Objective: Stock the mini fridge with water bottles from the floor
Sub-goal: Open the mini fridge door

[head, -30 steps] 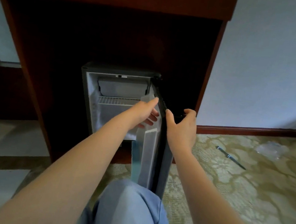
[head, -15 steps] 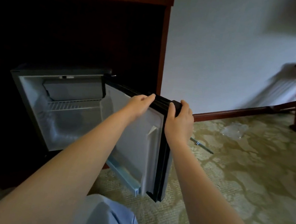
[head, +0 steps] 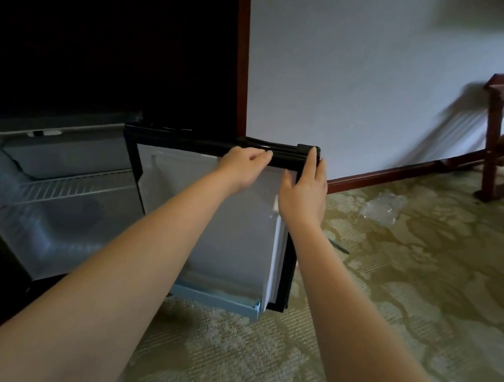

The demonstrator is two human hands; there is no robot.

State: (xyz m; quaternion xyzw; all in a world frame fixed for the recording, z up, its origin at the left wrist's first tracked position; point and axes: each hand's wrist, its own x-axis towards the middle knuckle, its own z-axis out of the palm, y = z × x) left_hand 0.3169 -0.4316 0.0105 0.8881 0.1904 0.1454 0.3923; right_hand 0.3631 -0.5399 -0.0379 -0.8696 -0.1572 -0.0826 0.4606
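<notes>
The small grey mini fridge [head: 50, 225] sits low in the dark niche of a red-brown wooden cabinet [head: 240, 57], just above the floor, and its black-edged white fridge door [head: 235, 247] stands wide open with the inner side toward the camera. Both bare arms reach forward to the top of the fridge door. The left hand [head: 243, 166] lies on the upper edge, back of the hand upward, and its fingers [head: 263, 154] are curled over the black rim and grasp it. The right hand [head: 305, 192] is just beside it at the upper right corner. Its fingers [head: 313, 157] are wrapped over that corner and the thumb lies on the white inner side, so this hand also grasps the fridge door. Inside the mini fridge are a white wire shelf [head: 73, 187] and, above it, a pale freezer flap [head: 67, 158]. A pale blue plastic door rail [head: 213, 298] runs along the bottom of the fridge door. On the green and beige patterned carpet [head: 390, 311], right of the fridge door and near the dark wooden skirting board [head: 395, 174], lies a clear plastic thing [head: 381, 208], too blurred to tell if it is water bottles. A slim dark object [head: 339, 247] lies on the carpet beside the right forearm. A dark wooden luggage rack [head: 493, 136] stands by the white wall [head: 361, 76].
</notes>
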